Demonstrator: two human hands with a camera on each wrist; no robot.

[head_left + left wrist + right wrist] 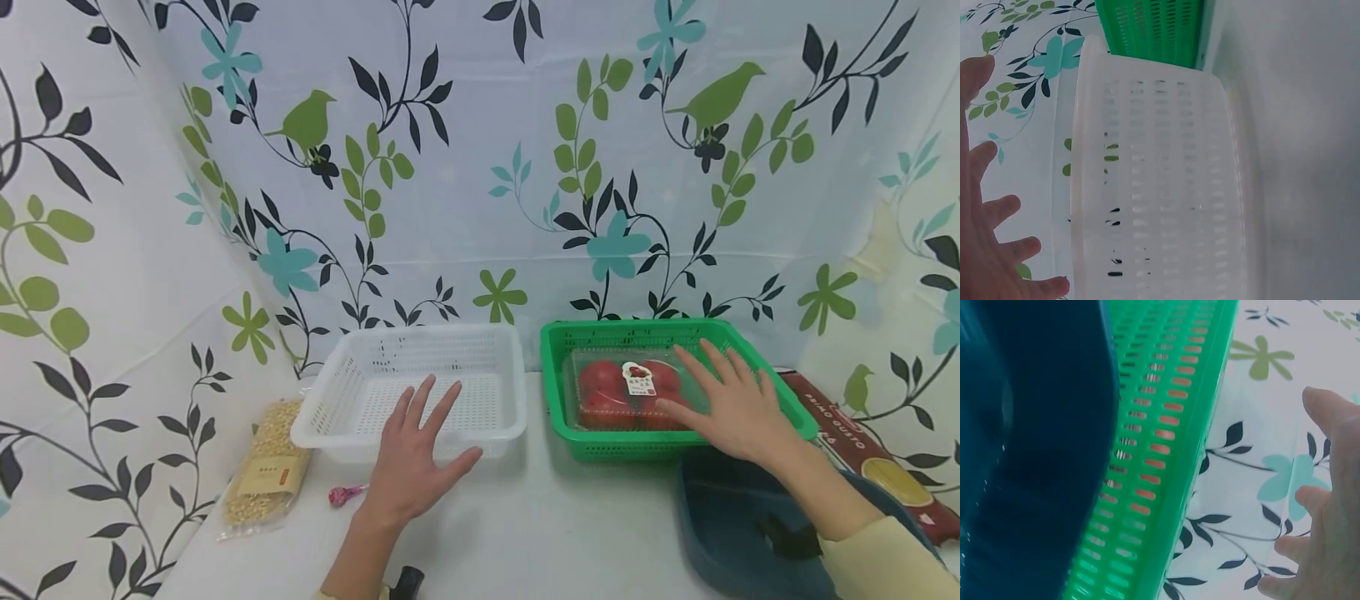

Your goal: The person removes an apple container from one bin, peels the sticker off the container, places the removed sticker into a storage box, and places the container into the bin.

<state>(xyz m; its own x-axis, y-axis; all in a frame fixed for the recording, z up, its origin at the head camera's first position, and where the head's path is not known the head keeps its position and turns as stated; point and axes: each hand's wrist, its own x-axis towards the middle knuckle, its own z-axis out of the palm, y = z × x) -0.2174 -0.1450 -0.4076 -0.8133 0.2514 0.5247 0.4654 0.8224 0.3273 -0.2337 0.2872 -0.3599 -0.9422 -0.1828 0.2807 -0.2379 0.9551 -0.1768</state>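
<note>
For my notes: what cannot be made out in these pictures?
Head view: right end of fruit box, partly behind right hand.
Head view: fine print on its label, too small.
Head view: stick end of lollipop, behind left hand.
Head view: near side of blue basin, cut by bottom edge.
Left wrist view: one end of white basket, cut by bottom edge.

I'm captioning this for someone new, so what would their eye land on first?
Probably the bright green basket, right of centre in the head view, with a clear pack of red fruit inside and the right hand spread over its right side. To its left stands a white basket, the left hand spread near it. Behind both hangs a cloth patterned with birds, leaves and flowers.
</note>
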